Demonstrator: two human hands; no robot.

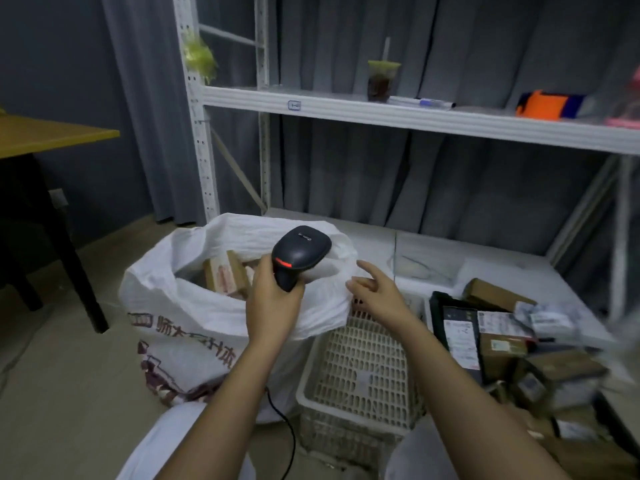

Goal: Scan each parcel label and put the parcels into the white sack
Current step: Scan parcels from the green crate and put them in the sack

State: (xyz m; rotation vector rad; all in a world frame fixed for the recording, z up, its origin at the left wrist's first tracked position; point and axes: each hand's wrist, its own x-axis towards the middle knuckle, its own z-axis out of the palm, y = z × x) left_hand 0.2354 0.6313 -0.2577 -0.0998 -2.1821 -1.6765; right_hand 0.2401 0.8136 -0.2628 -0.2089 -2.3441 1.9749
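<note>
The left hand [275, 301] is wrapped around the grip of a black scanner [300, 252] at the centre of the frame, with the scanner's head raised above the fingers and a red strip glowing on its neck. A black cable [285, 424] trails down from below that hand toward the bottom edge, partly hidden by the forearm.

The right hand [375, 291] sits just right of the scanner with its fingers spread and loose, holding nothing; its fingertips lie at the rim of the white sack [207, 306], though contact with the cloth cannot be told for sure. The sack stands open on the floor at centre left, its printed lettering creased and partly covered by the left arm. Inside its mouth a brown parcel [227, 273] with a pale label shows, only its upper part visible.

Below the right forearm stands a pale slotted basket [360, 372], its near side cut by the arm. At the lower right a heap of parcels [498, 341] lies on the low shelf board, blurred toward the frame edge, the labels unreadable.

On the white shelf [381, 112] across the upper frame stand a drink cup [382, 79] with a straw, a pen [420, 102] and a blurred orange and blue object [547, 105]. A bench [45, 135] with a yellow top is cut off at the upper left.
</note>
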